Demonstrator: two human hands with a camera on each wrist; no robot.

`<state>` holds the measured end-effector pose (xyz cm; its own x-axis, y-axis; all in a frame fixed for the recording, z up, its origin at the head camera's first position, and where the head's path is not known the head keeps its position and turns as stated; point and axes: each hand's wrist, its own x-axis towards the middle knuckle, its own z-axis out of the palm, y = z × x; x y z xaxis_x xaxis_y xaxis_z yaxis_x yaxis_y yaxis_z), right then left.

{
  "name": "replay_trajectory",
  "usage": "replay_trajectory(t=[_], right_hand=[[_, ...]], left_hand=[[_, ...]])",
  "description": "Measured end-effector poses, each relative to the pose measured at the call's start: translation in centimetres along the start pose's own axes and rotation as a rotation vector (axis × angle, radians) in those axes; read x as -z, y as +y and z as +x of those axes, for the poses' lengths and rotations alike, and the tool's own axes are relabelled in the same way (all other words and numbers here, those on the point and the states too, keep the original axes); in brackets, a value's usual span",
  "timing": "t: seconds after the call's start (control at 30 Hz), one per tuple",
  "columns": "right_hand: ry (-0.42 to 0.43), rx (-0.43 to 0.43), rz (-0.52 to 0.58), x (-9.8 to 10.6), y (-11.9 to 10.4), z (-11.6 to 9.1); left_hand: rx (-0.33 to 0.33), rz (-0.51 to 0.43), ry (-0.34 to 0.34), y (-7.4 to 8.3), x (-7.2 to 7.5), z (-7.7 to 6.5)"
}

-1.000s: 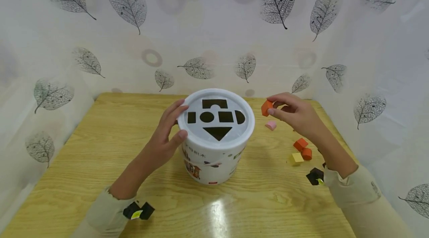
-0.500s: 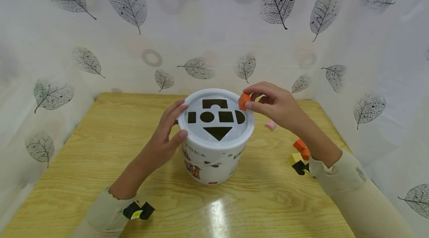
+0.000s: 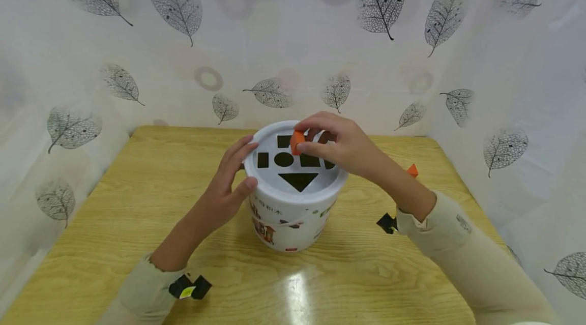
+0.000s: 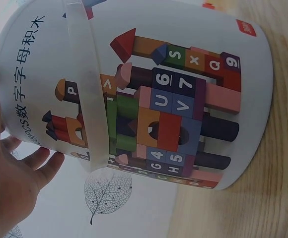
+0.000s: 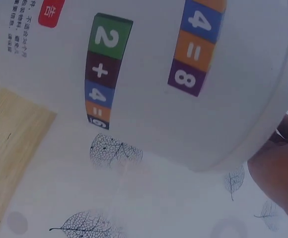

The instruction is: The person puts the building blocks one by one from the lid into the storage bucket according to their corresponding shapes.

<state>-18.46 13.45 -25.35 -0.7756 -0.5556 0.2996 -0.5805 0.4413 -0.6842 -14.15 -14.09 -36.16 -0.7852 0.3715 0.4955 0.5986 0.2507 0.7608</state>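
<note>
A white toy bucket (image 3: 286, 231), printed with colourful building blocks, stands upright on the table. Its white lid (image 3: 267, 178) has dark cut-outs: a triangle, a circle, a rectangle and other shapes. My left hand (image 3: 227, 185) rests on the lid's left rim, fingers toward the back and thumb at the front. In my right hand (image 3: 343, 142), thumb and fingers pinch an orange block (image 3: 296, 143) over the back half of the lid, partly covering the arch-shaped and square cut-outs. The left wrist view shows the left fingers (image 4: 47, 163) at the bucket's upper edge.
Beyond my right forearm an orange block (image 3: 412, 170) shows on the wooden table (image 3: 183, 152); the arm hides the area around it. A curtain with leaf prints (image 3: 274, 50) hangs behind the table. A strap handle (image 4: 92, 94) crosses the bucket's side.
My right hand has carried the orange block leftward from beside the bucket to above the lid. Its forearm now covers the loose blocks at the right. The left hand has stayed put.
</note>
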Motion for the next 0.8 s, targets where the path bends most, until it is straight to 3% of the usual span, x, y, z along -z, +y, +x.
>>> replay_trajectory(t=[0.33,0.53,0.8], right_hand=[[-0.085,0.072,-0.003,-2.2,-1.3,2.0],[-0.129,0.063,-0.021,-3.0,-1.4,2.5],[-0.119,0.059,-0.07,-3.8,-1.5,3.0]], left_hand=[[0.003,-0.016,-0.018,0.1,0.1,0.1],[0.007,-0.02,-0.026,0.2,0.1,0.1],[-0.005,-0.025,-0.022,0.1,0.1,0.1]])
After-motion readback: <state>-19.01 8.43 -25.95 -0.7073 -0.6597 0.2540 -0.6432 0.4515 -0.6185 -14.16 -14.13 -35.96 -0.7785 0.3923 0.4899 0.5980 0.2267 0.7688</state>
